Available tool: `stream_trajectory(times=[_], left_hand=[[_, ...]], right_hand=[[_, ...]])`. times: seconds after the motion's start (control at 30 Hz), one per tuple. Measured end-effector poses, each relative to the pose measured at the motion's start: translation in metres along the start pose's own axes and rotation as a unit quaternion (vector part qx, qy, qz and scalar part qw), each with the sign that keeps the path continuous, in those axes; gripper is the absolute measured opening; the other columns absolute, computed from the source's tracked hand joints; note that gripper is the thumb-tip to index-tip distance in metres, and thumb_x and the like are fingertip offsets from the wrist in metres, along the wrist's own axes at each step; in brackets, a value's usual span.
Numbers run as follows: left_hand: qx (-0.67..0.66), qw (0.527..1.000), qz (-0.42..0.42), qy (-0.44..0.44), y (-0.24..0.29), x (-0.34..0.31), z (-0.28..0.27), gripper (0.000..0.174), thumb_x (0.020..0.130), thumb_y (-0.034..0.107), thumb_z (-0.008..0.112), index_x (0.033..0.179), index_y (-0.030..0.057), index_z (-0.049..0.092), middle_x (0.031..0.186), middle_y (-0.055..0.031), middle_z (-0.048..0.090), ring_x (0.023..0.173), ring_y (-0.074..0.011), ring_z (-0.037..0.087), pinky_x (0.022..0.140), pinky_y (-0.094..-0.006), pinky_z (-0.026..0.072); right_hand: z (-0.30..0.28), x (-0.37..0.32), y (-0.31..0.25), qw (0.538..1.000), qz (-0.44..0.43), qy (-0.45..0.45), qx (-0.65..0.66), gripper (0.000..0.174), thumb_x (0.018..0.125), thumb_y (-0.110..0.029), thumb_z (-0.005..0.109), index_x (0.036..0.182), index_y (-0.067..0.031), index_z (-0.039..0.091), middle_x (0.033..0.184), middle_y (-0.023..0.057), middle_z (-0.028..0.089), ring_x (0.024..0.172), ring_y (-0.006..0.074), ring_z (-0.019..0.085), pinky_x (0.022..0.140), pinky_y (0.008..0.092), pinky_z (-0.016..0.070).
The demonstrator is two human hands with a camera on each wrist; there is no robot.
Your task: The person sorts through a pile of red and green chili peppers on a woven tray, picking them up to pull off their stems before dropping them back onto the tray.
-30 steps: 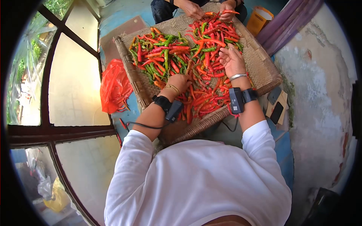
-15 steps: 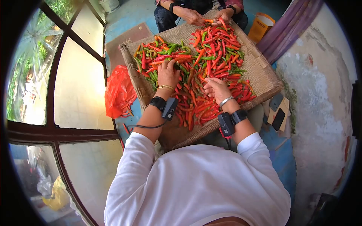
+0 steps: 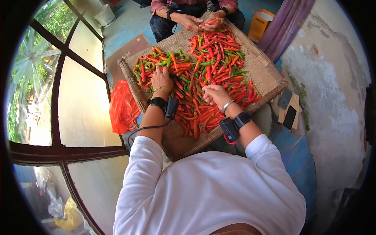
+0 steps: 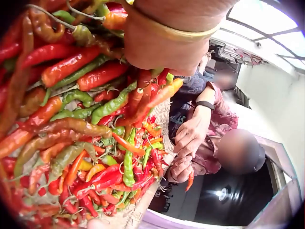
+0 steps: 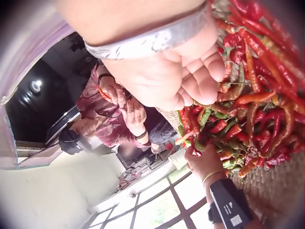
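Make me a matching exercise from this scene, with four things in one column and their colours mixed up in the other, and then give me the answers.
Things:
1. Plastic bag beside the woven tray
2. Curtain
3. Bucket
4. Bracelet on the right wrist

Colours:
A. White
B. Silver
C. Orange-red
D. Purple

Right pairs: 1-C, 2-D, 3-A, 4-B.

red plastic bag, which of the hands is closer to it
Left. The left hand is at the chilies, right of the red bag; the right hand is farther right, over them.
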State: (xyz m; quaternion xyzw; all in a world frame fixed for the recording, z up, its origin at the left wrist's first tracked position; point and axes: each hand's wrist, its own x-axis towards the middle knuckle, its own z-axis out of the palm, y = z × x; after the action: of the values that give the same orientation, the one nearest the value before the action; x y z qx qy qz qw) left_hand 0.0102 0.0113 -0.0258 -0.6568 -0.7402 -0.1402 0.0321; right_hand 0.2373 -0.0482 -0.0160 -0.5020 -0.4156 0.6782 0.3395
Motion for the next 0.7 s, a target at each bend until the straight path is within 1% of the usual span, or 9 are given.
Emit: stream_trajectory(times=[0.1,0.17,0.27,0.47,0.53,0.57,0.6,0.67,0.7], left_hand=[[0.0,0.999,0.047,0.018,-0.002,-0.003,0.006,0.04,0.07,0.007,0.055,0.109,0.0113,0.048,0.112,-0.0127,0.043,0.099,-0.0314,0.049,0.079,-0.0414,0.043],[-0.073,0.994,0.044,-0.064,0.001,-0.008,0.008,0.039,0.07,0.005,0.055,0.108,0.0106,0.047,0.11,-0.0136,0.043,0.091,-0.0345,0.053,0.073,-0.0429,0.0457],[-0.103,0.989,0.082,-0.065,0.012,-0.025,0.005,0.039,0.07,0.006,0.056,0.108,0.0096,0.046,0.108,-0.0142,0.044,0.084,-0.0364,0.055,0.069,-0.0439,0.0471],[-0.198,0.964,0.168,-0.063,0.038,-0.044,-0.003,0.045,0.07,0.014,0.064,0.111,0.0061,0.046,0.103,-0.0129,0.049,0.083,-0.0327,0.056,0.068,-0.0396,0.0486],[-0.295,0.933,0.178,-0.101,0.049,-0.049,-0.004,0.042,0.071,0.017,0.067,0.108,0.003,0.051,0.096,-0.0134,0.055,0.078,-0.0256,0.059,0.067,-0.0346,0.0489],[-0.339,0.919,0.15,-0.136,0.054,-0.052,-0.005,0.038,0.074,0.014,0.066,0.107,0.001,0.053,0.093,-0.0105,0.059,0.076,-0.0181,0.061,0.066,-0.0285,0.0494],[-0.339,0.919,0.149,-0.137,0.058,-0.054,-0.004,0.038,0.074,0.014,0.066,0.107,0.001,0.053,0.093,-0.0105,0.059,0.076,-0.0181,0.061,0.066,-0.0285,0.0494],[-0.495,0.841,0.128,-0.18,0.063,-0.06,-0.002,0.038,0.072,0.009,0.066,0.106,0.0007,0.053,0.09,-0.01,0.059,0.077,-0.017,0.06,0.067,-0.0284,0.05],[-0.495,0.841,0.126,-0.18,0.065,-0.061,-0.001,0.038,0.072,0.009,0.066,0.106,0.0007,0.053,0.09,-0.01,0.059,0.077,-0.017,0.06,0.067,-0.0284,0.05]], right_hand=[[0.001,-0.001,-0.002,1.0,-0.004,-0.01,-0.022,0.028,0.084,-0.025,0.052,0.099,-0.0013,0.055,0.067,0.0017,0.056,0.052,0.0068,0.05,0.042,0.0199,0.0383],[0.001,0.002,0.001,0.999,0.001,-0.008,-0.032,0.028,0.085,-0.025,0.052,0.098,-0.0014,0.056,0.067,0.0017,0.056,0.053,0.007,0.051,0.042,0.0201,0.0385],[0.001,0.001,0.003,0.999,0.008,-0.005,-0.046,0.027,0.085,-0.025,0.051,0.098,-0.0014,0.056,0.067,0.0018,0.056,0.055,0.0075,0.052,0.043,0.0203,0.0387],[0.001,0.003,0.008,0.998,0.001,0.003,-0.062,0.028,0.084,-0.023,0.051,0.102,-0.0019,0.055,0.072,0.0028,0.057,0.058,0.008,0.053,0.045,0.0207,0.0397],[0.002,0.003,0.008,0.998,0.001,0.009,-0.064,0.029,0.084,-0.023,0.051,0.104,-0.0023,0.054,0.074,0.0032,0.057,0.059,0.0084,0.053,0.046,0.0211,0.0406],[0.004,0.003,0.009,0.996,-0.016,0.039,-0.08,0.031,0.083,-0.022,0.051,0.107,-0.0024,0.054,0.077,0.0034,0.057,0.06,0.0091,0.054,0.048,0.0216,0.0417],[0.005,0.003,0.009,0.993,-0.031,0.069,-0.096,0.032,0.083,-0.022,0.052,0.109,-0.0025,0.053,0.079,0.0035,0.057,0.062,0.0098,0.055,0.049,0.0221,0.0427],[0.006,0.001,0.007,0.992,-0.043,0.081,-0.085,0.034,0.083,-0.022,0.052,0.11,-0.0022,0.052,0.082,0.0039,0.057,0.063,0.0106,0.056,0.051,0.0229,0.0438],[0.007,0.001,0.007,0.991,-0.058,0.093,-0.074,0.035,0.083,-0.021,0.053,0.112,-0.0019,0.051,0.085,0.0044,0.058,0.064,0.0115,0.056,0.053,0.0237,0.0449]])
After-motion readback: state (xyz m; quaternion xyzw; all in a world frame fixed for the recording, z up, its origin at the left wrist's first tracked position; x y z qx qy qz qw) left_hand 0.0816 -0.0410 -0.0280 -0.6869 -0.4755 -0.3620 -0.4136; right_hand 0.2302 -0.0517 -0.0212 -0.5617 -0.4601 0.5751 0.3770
